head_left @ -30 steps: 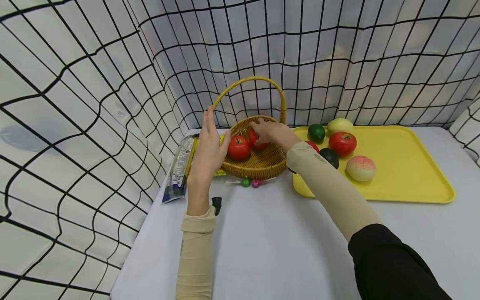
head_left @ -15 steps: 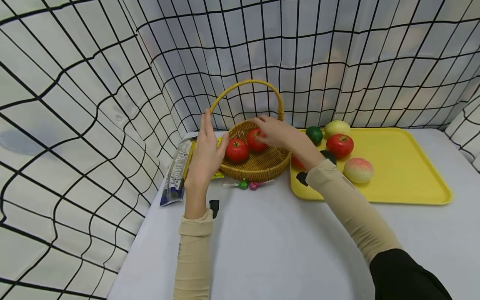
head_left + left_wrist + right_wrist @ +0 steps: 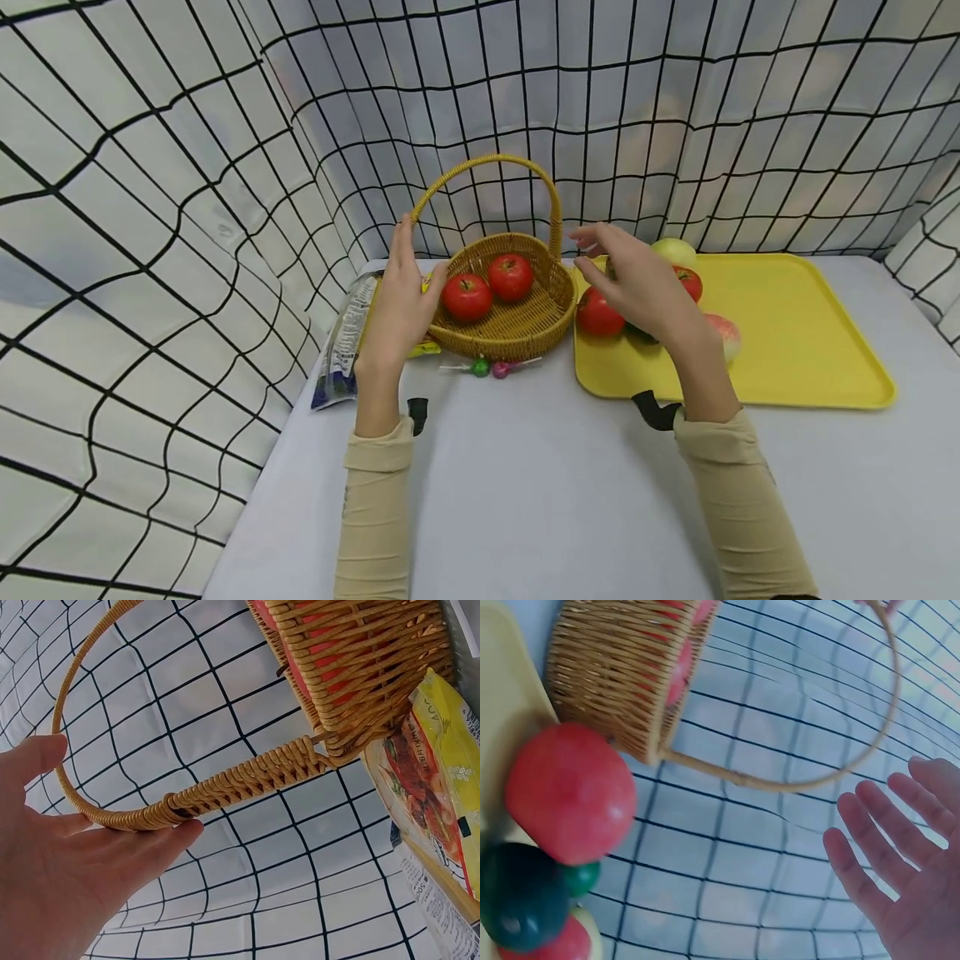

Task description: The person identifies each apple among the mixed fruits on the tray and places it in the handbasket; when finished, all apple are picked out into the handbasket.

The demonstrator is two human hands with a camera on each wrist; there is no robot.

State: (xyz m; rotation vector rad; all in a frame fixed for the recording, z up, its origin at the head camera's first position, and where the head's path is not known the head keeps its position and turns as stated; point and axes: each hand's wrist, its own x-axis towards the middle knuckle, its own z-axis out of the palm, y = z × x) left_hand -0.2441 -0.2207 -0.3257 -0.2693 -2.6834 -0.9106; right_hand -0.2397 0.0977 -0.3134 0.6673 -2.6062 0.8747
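A wicker basket (image 3: 517,343) with a tall arched handle (image 3: 491,158) holds two red tomatoes, a left one (image 3: 467,298) and a right one (image 3: 512,277). My left hand (image 3: 396,312) is at the handle's left side; in the left wrist view its extended fingers (image 3: 169,844) lie against the cane. Right of the basket, my right hand (image 3: 637,283) hovers above the yellow tray (image 3: 817,342), fingers spread and holding nothing. Beneath it on the tray is another tomato (image 3: 597,317). The right wrist view shows a dark green fruit (image 3: 521,896) beside that tomato.
Partly behind my right hand on the tray are a pale green fruit (image 3: 677,252), another tomato (image 3: 690,282) and a pink-white peach (image 3: 724,335). Green (image 3: 480,367) and pink (image 3: 500,369) lollipops lie before the basket. Packaged food (image 3: 339,354) is at left; black netting (image 3: 600,125) surrounds the table.
My right hand has let go of the right tomato in the basket, lifted out and moved right over the tray. My left hand stays at the handle.
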